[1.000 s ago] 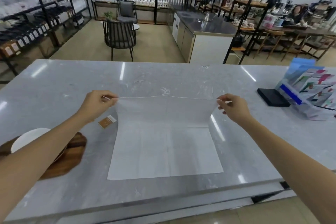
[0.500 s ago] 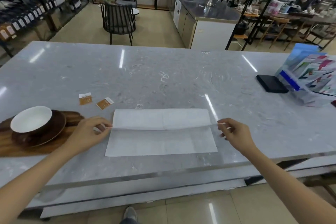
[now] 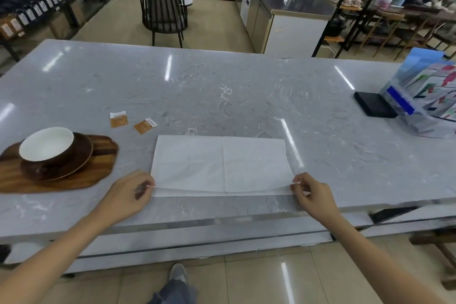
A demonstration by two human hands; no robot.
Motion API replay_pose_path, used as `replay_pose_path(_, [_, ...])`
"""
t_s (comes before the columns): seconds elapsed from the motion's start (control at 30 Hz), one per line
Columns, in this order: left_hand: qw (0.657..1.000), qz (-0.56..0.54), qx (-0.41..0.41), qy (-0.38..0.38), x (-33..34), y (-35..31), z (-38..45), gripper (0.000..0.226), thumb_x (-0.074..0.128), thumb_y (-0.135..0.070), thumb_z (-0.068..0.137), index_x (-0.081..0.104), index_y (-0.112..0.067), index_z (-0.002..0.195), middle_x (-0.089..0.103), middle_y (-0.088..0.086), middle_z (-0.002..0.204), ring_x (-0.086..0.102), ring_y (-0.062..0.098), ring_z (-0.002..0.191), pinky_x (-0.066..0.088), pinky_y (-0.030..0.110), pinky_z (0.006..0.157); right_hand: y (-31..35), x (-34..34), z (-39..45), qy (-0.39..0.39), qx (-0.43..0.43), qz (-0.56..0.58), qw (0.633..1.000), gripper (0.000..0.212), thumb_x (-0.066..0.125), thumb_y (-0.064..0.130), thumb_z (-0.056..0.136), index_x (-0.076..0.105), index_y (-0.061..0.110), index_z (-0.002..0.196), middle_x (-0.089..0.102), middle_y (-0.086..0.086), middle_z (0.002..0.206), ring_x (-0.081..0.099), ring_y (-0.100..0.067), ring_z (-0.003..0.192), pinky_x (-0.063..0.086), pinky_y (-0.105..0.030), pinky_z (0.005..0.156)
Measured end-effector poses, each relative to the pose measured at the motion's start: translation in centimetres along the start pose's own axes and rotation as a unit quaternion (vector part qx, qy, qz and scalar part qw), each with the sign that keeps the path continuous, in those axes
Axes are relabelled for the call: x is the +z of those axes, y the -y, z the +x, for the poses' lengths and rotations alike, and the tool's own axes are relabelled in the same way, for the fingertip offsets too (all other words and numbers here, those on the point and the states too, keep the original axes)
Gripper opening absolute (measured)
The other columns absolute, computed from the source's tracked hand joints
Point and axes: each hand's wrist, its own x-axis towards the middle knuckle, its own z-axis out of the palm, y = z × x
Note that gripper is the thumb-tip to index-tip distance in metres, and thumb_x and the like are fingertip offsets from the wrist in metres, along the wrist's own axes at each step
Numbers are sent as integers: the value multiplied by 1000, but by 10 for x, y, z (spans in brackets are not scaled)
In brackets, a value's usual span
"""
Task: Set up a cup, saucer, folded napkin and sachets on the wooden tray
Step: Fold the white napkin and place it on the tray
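Both hands, left hand [image 3: 128, 195] and right hand [image 3: 313, 196], pinch the folded napkin's [image 3: 219, 165] near corners on the table [image 3: 246, 96].

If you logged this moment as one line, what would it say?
step: folding napkin | left hand: pinches near corner | right hand: pinches near corner | cup, saucer: on tray | sachets: on counter

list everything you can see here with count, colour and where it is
napkin: 1, white, folded in half, table centre near front edge
sachets: 2, orange and white, on table behind tray
cup: 1, white inside, on saucer
saucer: 1, dark brown, on tray
wooden tray: 1, brown, table left
table: 1, grey marble
black box: 1, table right
leaflet holder: 1, clear with blue, far right
chair: 1, black, behind table
left hand: pinches napkin's near left corner
right hand: pinches near right corner
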Motion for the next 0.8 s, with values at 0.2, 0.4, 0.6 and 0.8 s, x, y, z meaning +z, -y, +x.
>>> replay_pose_path(0.2, [999,14,34,4,0,-4,-9,21,53,-36,87,70,-24,91,64,-12,92,66,7,83,58,33,74,-7,4,-7,-12,-23,-17,1000,13,71,-2,88,72,8,97,75,-5,94,70,-18,86,49,-20,75])
replay_pose_path(0.4, [998,41,43,3,2,-6,-12,23,52,-35,87,71,-23,90,65,-11,93,64,9,84,56,30,74,-8,8,-9,-57,-45,-44,996,20,74,-15,78,75,0,91,71,-14,94,70,-28,81,52,-30,76])
replay_pose_path(0.6, [998,54,45,4,3,-7,-13,19,76,-4,82,70,-19,90,66,-6,93,65,13,83,56,30,74,-13,7,-11,-56,-56,-53,995,22,74,-16,77,76,1,90,75,-12,94,73,-30,80,58,-34,72])
replay_pose_path(0.8, [998,46,51,4,2,-10,-11,22,74,-1,81,65,-21,85,62,-7,86,60,13,78,53,30,69,-17,6,-19,-45,-78,-46,995,23,75,-10,79,77,7,95,76,-6,105,73,-20,85,63,-32,70])
